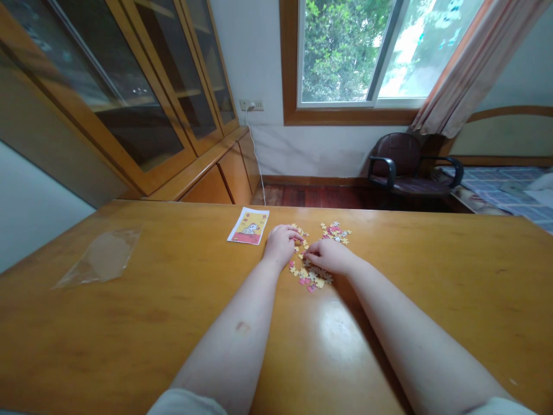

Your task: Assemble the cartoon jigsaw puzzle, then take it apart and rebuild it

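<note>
Small jigsaw puzzle pieces [318, 279] in yellow, pink and white lie loose on the wooden table, around and between my hands. My left hand [281, 242] rests at the left side of them, its fingers apart and reaching over a few yellow pieces. Opposite it, my right hand [329, 255] points leftward with thumb and fingers brought together at a puzzle piece [306, 254], which is mostly hidden by the fingertips. A second cluster of puzzle pieces [336, 232] lies just beyond my right hand. Left of my left hand is a picture card [249, 226] with a white animal on yellow and pink.
A clear plastic bag [103, 253] lies flat on the left of the table [432, 276]. Beyond the far edge stand a glass-doored cabinet [190, 155] and a dark armchair [397, 161]. A white cord [256, 150] hangs from a wall socket. A window and bed are farther back.
</note>
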Available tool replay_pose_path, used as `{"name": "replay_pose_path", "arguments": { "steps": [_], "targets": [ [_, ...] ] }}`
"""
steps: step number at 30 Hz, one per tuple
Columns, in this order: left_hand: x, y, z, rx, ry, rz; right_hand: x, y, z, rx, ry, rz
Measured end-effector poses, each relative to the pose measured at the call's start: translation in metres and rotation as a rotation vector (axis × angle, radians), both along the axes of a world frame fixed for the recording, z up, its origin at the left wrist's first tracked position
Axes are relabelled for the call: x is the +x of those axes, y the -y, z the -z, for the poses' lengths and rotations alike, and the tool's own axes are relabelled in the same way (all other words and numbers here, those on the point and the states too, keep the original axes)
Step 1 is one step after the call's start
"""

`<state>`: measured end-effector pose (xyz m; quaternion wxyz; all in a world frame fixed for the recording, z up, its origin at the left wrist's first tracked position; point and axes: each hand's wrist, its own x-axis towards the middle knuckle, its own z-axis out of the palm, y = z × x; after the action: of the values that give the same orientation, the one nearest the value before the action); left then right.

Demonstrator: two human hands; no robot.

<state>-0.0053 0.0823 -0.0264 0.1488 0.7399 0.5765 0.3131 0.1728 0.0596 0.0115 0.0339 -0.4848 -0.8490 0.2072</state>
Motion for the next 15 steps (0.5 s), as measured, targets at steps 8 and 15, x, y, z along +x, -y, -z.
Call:
{"name": "replay_pose_path", "arguments": {
  "steps": [8,15],
  "targets": [
    [0.0005,0.0005,0.0006,0.005,0.018,-0.009,-0.0003,-0.0021,-0.0011,-0.057,0.004,-0.004],
    [0.0003,-0.0001,0.0014,0.024,0.016,-0.009,-0.0035,0.0001,0.0023,-0.091,-0.100,-0.022]
  ]
}}
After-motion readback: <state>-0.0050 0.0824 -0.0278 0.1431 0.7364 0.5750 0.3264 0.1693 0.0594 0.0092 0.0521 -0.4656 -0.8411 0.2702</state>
